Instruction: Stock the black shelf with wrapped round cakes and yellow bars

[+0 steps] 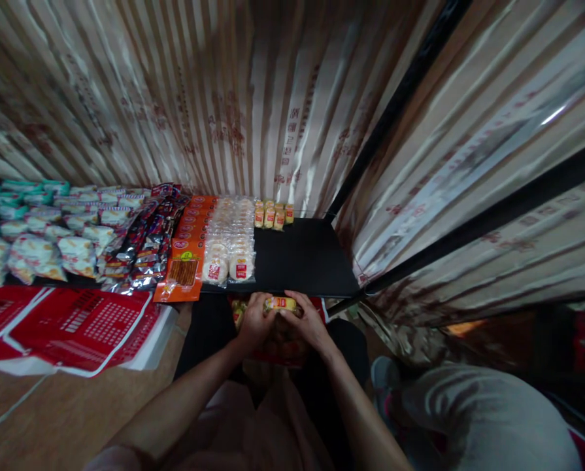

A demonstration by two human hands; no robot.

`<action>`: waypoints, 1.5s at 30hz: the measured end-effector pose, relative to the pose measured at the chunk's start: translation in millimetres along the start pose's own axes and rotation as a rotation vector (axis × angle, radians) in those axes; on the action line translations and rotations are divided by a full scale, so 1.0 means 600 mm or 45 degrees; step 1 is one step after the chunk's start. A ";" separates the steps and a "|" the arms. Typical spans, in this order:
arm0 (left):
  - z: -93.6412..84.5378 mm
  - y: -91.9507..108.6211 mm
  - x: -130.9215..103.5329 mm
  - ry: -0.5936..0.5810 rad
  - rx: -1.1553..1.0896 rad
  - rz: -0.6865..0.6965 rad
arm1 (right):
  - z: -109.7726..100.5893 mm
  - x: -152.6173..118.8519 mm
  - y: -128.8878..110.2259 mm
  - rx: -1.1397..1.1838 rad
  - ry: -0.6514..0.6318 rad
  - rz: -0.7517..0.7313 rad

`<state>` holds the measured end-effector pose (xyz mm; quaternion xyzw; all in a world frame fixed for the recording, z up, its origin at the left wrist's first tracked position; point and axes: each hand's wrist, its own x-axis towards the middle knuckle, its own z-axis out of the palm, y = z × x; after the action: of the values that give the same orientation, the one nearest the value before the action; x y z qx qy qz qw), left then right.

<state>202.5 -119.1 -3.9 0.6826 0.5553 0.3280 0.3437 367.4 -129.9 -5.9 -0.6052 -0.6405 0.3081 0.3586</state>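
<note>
A small yellow wrapped snack with a red label (pixel 280 303) lies crosswise between my two hands, just in front of the shelf edge. My left hand (pixel 255 319) closes on its left end, and my right hand (pixel 308 322) on its right end. Below them, a red bag (pixel 285 353) with more yellow packets inside rests on my lap, partly hidden by my hands and arms. Several matching yellow packets (pixel 274 216) stand in short rows at the back of the black shelf (pixel 302 255).
Left along the shelf are clear packs of round white crackers (pixel 228 252), orange packs (pixel 187 242), dark shiny packets (pixel 142 242) and white snack bags (pixel 76 255). Red printed sheeting (pixel 86 327) hangs below. Black poles (pixel 390 111) slant at the right, near another person's leg (pixel 488 412).
</note>
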 end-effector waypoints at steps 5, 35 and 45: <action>-0.010 0.021 0.018 -0.042 0.024 0.128 | -0.018 0.007 -0.011 -0.071 -0.017 -0.044; 0.017 0.097 0.235 -0.278 0.496 0.309 | -0.035 0.148 0.039 -0.332 0.339 0.141; 0.041 0.100 0.367 -0.345 0.915 0.263 | -0.049 0.259 0.062 -0.235 0.556 0.308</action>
<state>292.1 85.9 47.0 0.8488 0.5127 0.0525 0.1183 410.6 26.9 -6.9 -0.7595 -0.4964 0.1511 0.3923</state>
